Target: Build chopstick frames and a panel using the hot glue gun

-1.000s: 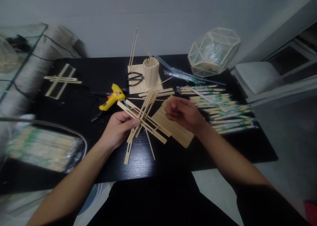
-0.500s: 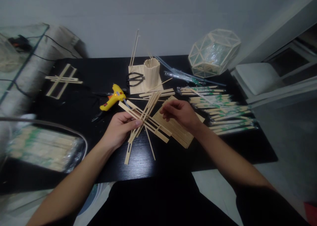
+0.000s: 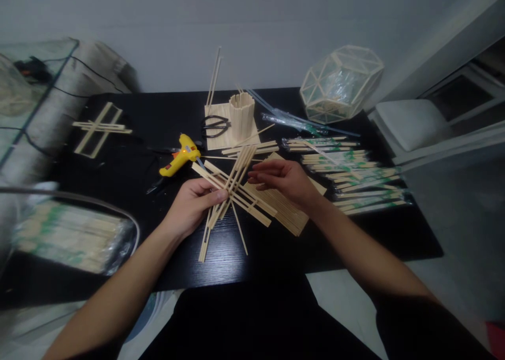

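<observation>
My left hand (image 3: 199,202) pinches a crossed frame of wooden sticks (image 3: 252,208) near its middle, thumb on top. Raised just right of the frame, my right hand (image 3: 282,181) has its fingers stretched out and holds nothing. Below that hand lies a flat mat of joined sticks (image 3: 290,207) on the black table. Loose sticks (image 3: 239,228) show under the frame, towards the table's front. A yellow glue gun (image 3: 179,156) lies on its side just beyond my left hand.
A stick-walled cup (image 3: 242,118) stands on a square wooden base (image 3: 213,143), with black-handled scissors (image 3: 215,126) beside it. Wrapped stick packs (image 3: 347,171) cover the right. Another crossed frame (image 3: 98,127) lies left. A faceted frame (image 3: 341,84) stands at the back right.
The fingers of my right hand have straightened from a curl, and that hand has shifted slightly left. The crossed frame in my left hand has moved a little to the right.
</observation>
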`<control>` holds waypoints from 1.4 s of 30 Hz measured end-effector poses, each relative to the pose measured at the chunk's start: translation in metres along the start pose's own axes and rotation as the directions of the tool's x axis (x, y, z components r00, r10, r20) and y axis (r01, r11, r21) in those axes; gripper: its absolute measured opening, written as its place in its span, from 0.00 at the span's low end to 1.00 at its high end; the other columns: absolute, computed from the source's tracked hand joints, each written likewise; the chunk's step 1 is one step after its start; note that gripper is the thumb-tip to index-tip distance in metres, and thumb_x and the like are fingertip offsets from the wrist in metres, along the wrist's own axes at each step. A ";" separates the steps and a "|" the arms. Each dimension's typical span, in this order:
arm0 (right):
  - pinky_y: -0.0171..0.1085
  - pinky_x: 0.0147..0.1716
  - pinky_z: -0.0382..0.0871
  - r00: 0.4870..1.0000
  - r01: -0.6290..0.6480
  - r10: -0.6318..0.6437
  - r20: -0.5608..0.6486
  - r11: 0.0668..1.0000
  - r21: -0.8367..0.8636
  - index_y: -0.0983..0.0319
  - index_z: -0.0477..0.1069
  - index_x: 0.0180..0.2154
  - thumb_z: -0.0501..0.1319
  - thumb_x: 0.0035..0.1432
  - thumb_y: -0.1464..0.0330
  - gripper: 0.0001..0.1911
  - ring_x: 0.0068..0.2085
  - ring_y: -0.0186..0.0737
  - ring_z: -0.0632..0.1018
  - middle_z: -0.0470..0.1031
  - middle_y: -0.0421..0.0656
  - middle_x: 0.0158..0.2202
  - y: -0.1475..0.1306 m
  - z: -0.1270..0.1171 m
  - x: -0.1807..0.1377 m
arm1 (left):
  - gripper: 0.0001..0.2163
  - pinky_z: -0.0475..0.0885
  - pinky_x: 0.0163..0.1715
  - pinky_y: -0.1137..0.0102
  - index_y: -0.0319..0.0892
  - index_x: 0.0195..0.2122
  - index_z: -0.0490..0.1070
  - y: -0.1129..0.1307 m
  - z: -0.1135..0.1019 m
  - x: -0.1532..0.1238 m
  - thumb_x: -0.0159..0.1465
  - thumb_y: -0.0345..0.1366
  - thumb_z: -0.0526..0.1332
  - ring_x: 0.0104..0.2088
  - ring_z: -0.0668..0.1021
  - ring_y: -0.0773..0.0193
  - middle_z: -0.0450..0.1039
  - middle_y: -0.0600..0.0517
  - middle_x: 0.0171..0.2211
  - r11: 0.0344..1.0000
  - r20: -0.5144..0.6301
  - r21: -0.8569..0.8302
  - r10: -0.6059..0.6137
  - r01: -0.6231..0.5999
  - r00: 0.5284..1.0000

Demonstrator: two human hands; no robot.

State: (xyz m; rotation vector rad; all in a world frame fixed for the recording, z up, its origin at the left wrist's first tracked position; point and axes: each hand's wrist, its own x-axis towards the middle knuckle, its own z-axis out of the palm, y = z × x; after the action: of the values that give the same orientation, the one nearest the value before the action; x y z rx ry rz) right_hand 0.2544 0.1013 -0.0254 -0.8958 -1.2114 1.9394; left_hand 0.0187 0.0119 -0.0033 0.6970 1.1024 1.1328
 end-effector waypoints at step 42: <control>0.37 0.34 0.76 0.981 0.182 -0.196 0.007 0.897 -0.404 0.61 0.81 0.40 0.73 0.59 0.61 0.11 0.31 0.35 0.78 0.82 0.42 0.35 0.003 0.001 0.000 | 0.20 0.79 0.31 0.74 0.39 0.34 0.87 0.002 0.003 -0.001 0.46 0.47 0.84 0.27 0.83 0.64 0.84 0.46 0.30 0.998 0.036 0.051 -0.034 0.032 0.999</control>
State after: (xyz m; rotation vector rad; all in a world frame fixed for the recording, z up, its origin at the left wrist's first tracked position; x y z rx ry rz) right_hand 0.2526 0.0997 -0.0278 -0.9671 -1.6498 1.5385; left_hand 0.0207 0.0121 -0.0006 0.7336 1.1108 1.0638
